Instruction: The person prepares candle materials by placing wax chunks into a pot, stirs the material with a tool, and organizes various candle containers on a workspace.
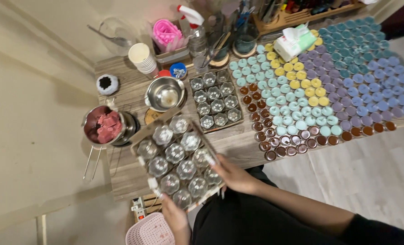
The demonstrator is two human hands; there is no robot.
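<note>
**Two hands hold a tray of clear flower-shaped cups at the bench edge**

Head view: The wooden tray [180, 159], filled with clear flower-shaped cups [175, 153], sits tilted at the near edge of the bench [231, 141]. The left hand [173, 214] has its grip closed on the tray's near corner; the right hand [231, 174] is closed on its right side. Just beyond the tray sit a steel bowl [165, 93] and a second tray of cups [215, 100]. Left of the tray stands a pot of pink wax chunks [103, 125]; to its right, rows of coloured tealights [320, 77].
</note>
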